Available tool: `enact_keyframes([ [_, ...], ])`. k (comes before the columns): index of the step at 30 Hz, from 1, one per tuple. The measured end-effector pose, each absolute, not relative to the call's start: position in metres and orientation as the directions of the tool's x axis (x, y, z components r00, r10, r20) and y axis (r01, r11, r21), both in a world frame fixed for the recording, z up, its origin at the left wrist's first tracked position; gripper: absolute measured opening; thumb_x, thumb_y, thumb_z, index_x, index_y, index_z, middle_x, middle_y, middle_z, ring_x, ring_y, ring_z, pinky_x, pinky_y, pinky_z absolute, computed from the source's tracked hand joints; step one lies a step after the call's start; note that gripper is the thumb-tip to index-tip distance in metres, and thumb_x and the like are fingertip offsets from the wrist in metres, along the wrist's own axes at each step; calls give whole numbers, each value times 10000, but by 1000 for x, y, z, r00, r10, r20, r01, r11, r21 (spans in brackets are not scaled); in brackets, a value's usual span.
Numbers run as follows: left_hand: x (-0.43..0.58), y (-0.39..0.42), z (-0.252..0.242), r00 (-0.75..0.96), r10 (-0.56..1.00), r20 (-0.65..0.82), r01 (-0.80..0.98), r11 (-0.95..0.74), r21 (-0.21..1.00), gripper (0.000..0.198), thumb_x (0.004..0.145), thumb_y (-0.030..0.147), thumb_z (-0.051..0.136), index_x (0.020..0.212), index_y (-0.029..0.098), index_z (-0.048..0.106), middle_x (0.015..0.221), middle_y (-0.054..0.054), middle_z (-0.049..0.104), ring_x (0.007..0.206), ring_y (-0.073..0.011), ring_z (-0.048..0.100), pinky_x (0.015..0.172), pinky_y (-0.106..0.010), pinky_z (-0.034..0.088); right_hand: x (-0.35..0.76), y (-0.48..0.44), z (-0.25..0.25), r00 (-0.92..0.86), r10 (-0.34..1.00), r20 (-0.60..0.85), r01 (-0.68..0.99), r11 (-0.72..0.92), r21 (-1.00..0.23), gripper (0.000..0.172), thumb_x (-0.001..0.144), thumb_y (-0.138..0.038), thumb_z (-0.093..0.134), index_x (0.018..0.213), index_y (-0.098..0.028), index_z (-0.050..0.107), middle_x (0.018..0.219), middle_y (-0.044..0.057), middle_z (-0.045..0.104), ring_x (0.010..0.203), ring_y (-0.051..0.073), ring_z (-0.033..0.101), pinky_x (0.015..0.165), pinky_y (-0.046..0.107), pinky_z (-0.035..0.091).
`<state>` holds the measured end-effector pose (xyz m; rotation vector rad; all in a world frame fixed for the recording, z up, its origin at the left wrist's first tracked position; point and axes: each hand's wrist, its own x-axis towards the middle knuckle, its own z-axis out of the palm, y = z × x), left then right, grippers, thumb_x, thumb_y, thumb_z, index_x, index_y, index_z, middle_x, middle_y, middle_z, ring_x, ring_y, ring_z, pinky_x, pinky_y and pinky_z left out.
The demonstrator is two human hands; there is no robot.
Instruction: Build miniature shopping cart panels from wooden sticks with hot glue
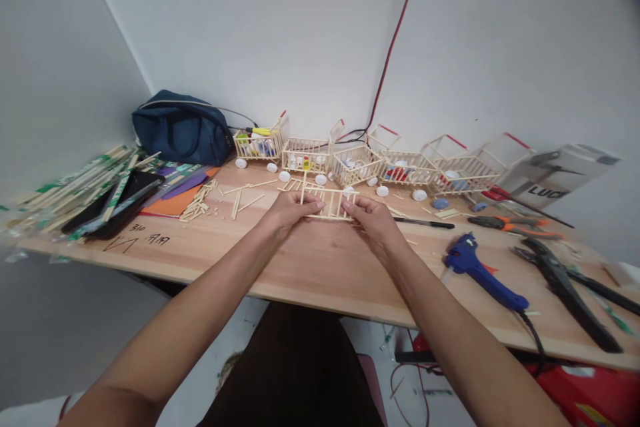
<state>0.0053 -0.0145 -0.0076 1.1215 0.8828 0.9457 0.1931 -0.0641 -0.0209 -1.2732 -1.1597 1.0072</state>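
Between my hands is a small frame of wooden sticks point(327, 215), with long rails and several crossbars, held just above the wooden table. My left hand point(293, 209) pinches its left end, the thumb lying over the sticks. At the right end my right hand point(367, 215) grips it between thumb and fingers. Directly behind stand several miniature shopping carts made of sticks, among them one point(356, 165) near the middle, with white wheels and red-tipped handles. Small colourful items fill their baskets.
A blue hot glue gun point(483, 270), orange-handled pliers point(520, 223) and a black-handled cutter point(570, 293) lie on the right. Leftward are cut stick pieces point(201, 201), wrapped chopsticks point(85, 180) and a blue bag point(183, 127). A black pen point(425, 222) rests beyond my right hand.
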Motion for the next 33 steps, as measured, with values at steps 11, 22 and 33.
enact_keyframes([
  [11,4,-16,-7,365,927,-83,-163,152,975,412,417,342,908,672,98,696,619,-28,648,551,-93,538,566,-235,388,193,-64,-21,154,986,57,17,55,-998,379,603,-509,785,727,-170,667,661,-21,606,568,108,463,545,240,319],
  [22,4,-16,-6,370,926,-77,-151,142,978,396,419,342,906,643,102,685,612,-28,644,552,-91,533,568,-235,389,194,-63,-24,148,986,73,18,71,-997,396,606,-532,779,734,-175,667,663,-9,609,581,115,467,536,235,320],
  [33,4,-15,-7,376,922,-91,-138,153,979,400,432,346,903,675,110,690,666,-31,640,606,-98,546,553,-229,408,193,-64,-21,182,981,74,49,66,-997,400,618,-542,770,729,-175,653,662,-18,600,569,108,450,542,241,311],
])
